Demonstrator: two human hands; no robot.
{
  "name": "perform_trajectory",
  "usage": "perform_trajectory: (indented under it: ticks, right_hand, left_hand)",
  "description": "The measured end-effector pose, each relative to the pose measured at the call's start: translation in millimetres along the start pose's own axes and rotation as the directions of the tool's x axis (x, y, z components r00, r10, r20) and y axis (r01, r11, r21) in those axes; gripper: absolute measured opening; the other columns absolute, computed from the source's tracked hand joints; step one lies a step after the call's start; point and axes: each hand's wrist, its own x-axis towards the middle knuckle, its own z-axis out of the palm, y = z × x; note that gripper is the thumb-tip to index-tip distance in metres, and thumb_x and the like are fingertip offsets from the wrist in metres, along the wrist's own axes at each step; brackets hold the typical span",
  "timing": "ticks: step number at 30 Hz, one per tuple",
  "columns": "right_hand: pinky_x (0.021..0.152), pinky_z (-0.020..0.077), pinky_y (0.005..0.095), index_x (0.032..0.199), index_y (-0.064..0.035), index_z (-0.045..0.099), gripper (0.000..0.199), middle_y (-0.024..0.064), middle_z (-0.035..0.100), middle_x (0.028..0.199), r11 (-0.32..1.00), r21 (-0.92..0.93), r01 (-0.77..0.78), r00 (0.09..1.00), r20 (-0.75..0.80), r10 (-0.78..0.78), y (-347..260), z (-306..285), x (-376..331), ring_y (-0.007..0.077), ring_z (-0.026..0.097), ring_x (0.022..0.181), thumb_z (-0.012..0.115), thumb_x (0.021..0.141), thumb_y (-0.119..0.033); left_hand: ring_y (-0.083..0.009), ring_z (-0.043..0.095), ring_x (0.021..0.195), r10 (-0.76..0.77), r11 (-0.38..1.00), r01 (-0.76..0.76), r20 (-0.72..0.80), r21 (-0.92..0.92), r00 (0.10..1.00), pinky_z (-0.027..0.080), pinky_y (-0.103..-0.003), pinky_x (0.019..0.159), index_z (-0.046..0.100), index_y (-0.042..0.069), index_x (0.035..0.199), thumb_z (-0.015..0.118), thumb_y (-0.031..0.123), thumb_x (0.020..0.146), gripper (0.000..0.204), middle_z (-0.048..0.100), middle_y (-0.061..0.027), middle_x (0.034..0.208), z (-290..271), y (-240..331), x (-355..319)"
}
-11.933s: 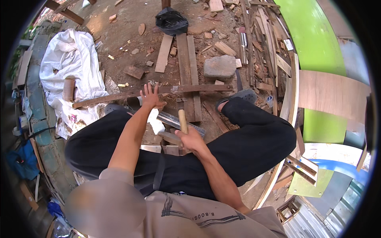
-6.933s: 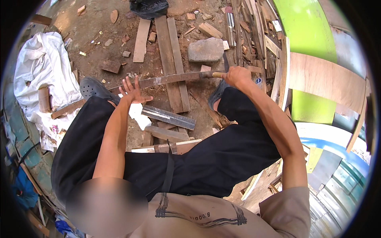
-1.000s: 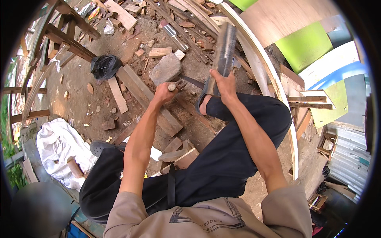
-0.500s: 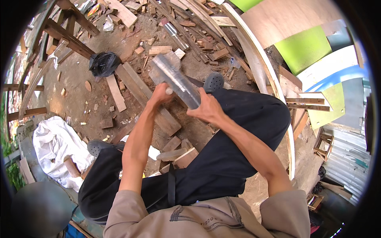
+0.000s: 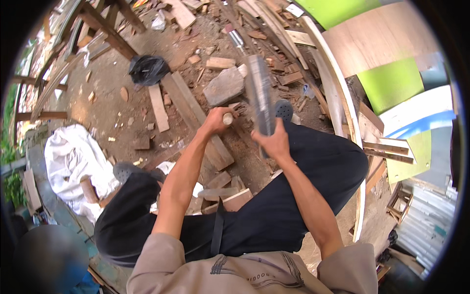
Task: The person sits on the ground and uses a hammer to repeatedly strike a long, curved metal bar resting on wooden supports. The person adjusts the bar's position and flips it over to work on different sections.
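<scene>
Two hands work one tool in the head view, the only view. Your left hand [image 5: 215, 121] is closed around a pale wooden handle [image 5: 227, 118], whose round butt end shows just right of the knuckles. Your right hand [image 5: 274, 142] is clamped on the lower part of a long grey blade [image 5: 258, 93], thumb and fingers wrapped about it, so that the blade rises up and away from the grip toward the far side of the scene. Whether handle and blade join is hidden behind the hands. Holding both ends likely steadies the blade in mid-air, above the ground rather than resting on it. Below and beyond lie a grey stone [image 5: 224, 86], a long plank [image 5: 196, 117] running near to far, and scattered wood offcuts [image 5: 220, 62]. A black bag [image 5: 148, 69] sits far left; a white cloth [image 5: 73, 161] lies near left. Your dark trousers [image 5: 313, 171] fill the near right.
</scene>
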Motion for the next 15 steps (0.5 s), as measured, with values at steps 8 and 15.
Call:
perform_trajectory:
  ticks: [8, 15]
  right_hand:
    - [0.093, 0.0488, 0.0393, 0.122, 0.0117, 0.055, 0.088, 0.0288, 0.061, 0.120, 0.859, -0.174, -0.481, 0.867, 0.049, 0.496, 78.1, 22.5, 6.1, 0.0367, 0.062, 0.111, 0.073, 0.064, -0.053]
    - [0.101, 0.0437, 0.0417, 0.129, 0.0125, 0.052, 0.089, 0.0305, 0.053, 0.132, 0.793, -0.539, -0.286, 0.745, 0.396, 0.537, 98.6, 61.9, -12.3, 0.0346, 0.055, 0.124, 0.069, 0.070, -0.053]
  left_hand:
    - [-0.0239, 0.070, 0.092, -0.142, 0.989, 0.140, 0.046, 0.038, 0.989, 0.053, -0.036, 0.083, 0.071, 0.008, 0.096, 0.067, 0.013, 0.077, 0.019, 0.073, -0.0078, 0.097, 7.2, 14.9, -3.4]
    - [-0.0260, 0.068, 0.092, -0.110, 0.991, 0.109, -0.017, -0.078, 0.994, 0.052, -0.037, 0.082, 0.069, 0.007, 0.096, 0.070, 0.018, 0.080, 0.020, 0.072, -0.0100, 0.099, 20.1, 9.0, -6.0]
